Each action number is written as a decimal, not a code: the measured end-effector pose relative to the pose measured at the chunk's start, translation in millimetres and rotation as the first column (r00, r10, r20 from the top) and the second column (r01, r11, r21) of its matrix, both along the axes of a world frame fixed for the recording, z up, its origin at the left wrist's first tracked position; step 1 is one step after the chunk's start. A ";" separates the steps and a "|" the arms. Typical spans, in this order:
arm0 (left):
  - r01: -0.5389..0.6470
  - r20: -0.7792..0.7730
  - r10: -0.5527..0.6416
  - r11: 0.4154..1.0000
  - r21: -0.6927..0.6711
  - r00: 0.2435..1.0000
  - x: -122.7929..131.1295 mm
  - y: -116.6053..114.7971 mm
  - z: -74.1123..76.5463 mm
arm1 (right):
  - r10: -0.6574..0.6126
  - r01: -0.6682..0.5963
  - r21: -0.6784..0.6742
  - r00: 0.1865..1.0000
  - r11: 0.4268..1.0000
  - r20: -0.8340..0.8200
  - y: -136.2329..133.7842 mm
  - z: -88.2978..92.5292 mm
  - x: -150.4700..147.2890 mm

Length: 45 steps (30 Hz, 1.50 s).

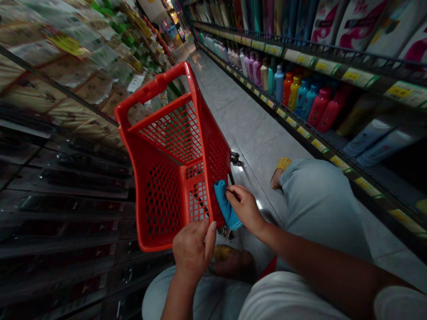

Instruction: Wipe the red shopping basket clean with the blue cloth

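Note:
A red plastic shopping cart (160,200) stands in front of me, its basket open at the top. My left hand (195,242) is closed over the near rim of the basket. With bent fingers, my right hand (245,206) presses a blue cloth (224,206) against the outside of the cart's right side wall. The cloth is bunched and hangs down below the fingers. Part of the right fingertips is hidden behind the cloth. The cart's handle (156,84) is at the far end.
Shelves with bottles (302,100) and price tags line the right side. On the left hang packaged goods (66,169), close beside the cart. A tiled floor (247,115) runs between them. My bent knees and yellow shoes (283,163) are close to the cart.

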<state>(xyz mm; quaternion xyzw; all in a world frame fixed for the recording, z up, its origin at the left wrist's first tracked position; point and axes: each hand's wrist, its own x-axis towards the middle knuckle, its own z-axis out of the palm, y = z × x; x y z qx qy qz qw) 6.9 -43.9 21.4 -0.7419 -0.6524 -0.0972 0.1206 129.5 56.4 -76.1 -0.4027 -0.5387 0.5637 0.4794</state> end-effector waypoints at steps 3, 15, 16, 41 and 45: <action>-0.010 0.008 0.010 1.000 -0.014 1.000 0.3 0.6 0.8 | 0.052 -0.053 0.057 0.998 0.997 0.021 -16.4 14.1 4.7; -0.043 -0.008 0.043 0.999 -0.004 0.999 0.7 0.3 0.7 | -0.196 0.166 -0.275 0.977 0.947 -0.087 -6.4 -6.8 -25.9; -0.048 -0.010 0.048 0.999 -0.005 0.999 0.8 0.2 0.3 | -0.189 0.163 -0.250 0.978 0.955 -0.087 -10.2 -4.5 -24.7; -0.475 0.003 0.490 0.847 -0.240 0.872 9.7 24.4 14.9 | -0.036 0.034 0.045 0.998 0.998 0.043 25.8 -8.1 -31.4; -0.482 -0.008 0.492 0.849 -0.216 0.870 8.9 20.3 8.5 | 0.019 -0.036 0.167 0.994 0.985 0.105 3.6 9.8 -36.2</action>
